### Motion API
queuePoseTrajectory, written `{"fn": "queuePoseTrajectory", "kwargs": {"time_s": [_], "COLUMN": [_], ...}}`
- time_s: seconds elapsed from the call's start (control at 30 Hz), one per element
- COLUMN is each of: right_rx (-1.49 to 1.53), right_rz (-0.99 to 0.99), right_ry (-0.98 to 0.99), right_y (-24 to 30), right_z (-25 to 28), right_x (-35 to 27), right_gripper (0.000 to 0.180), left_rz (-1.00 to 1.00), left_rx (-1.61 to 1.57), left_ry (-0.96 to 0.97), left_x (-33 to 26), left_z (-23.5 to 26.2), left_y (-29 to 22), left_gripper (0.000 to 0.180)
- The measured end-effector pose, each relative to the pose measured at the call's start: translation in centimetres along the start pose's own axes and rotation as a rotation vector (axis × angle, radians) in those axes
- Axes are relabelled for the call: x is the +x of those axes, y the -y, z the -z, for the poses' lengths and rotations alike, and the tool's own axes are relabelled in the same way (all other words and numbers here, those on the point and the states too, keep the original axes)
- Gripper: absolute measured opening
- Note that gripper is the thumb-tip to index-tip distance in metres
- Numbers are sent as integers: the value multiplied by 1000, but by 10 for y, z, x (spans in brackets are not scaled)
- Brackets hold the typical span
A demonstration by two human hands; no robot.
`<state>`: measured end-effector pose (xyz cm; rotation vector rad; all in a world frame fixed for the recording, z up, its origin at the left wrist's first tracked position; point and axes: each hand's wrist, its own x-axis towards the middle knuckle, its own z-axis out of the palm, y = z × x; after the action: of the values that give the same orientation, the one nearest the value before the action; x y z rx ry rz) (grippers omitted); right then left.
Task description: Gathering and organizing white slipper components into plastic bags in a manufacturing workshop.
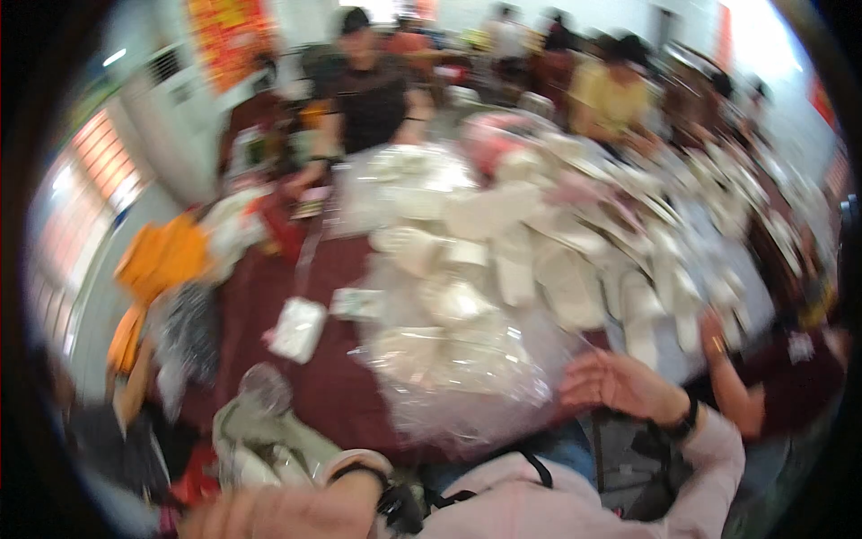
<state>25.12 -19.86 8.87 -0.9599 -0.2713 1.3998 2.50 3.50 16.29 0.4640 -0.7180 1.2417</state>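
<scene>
Motion blur softens the whole view. My right hand [620,384] hovers at the near table edge, fingers loosely bent and apart, with nothing visible in it. Beyond it lie rows of white slippers [567,278]. Clear plastic bags holding white slippers [453,355] are heaped left of that hand. At the lower left, my left hand [260,514] is smeared, so its fingers cannot be made out. Beside it stands a pale green-grey bag or container [242,420] with whitish things inside.
A dark red cloth covers the table [341,395]. On it lies a white packet [298,330]. Orange cloth or bag [162,258] and dark plastic [187,328] sit at the left. A neighbour's arm [736,386] reaches in at right; people [373,103] sit across.
</scene>
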Motion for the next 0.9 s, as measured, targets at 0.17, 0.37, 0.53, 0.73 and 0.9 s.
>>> {"fn": "queuePoseTrajectory", "kwargs": {"time_s": [0.17, 0.37, 0.53, 0.73, 0.9], "right_rx": [-84, -213, -155, -145, -152], "right_rz": [-133, -148, -122, -94, -81], "right_ry": [118, 221, 156, 122, 141], "right_y": [-13, -11, -10, -12, -15], "right_z": [-31, -37, -33, -35, -33], "right_x": [3, 15, 11, 6, 7], "right_gripper": [45, 44, 42, 42, 42], "left_rz": [500, 396, 407, 422, 413], "left_rx": [-92, 155, 100, 60, 65], "left_ry": [-475, -428, -306, -252, -220], "left_x": [13, 12, 8, 6, 3], "left_z": [17, 17, 22, 19, 12], "left_y": [-11, -15, -13, -11, -13], "left_gripper": [58, 58, 60, 62, 62]}}
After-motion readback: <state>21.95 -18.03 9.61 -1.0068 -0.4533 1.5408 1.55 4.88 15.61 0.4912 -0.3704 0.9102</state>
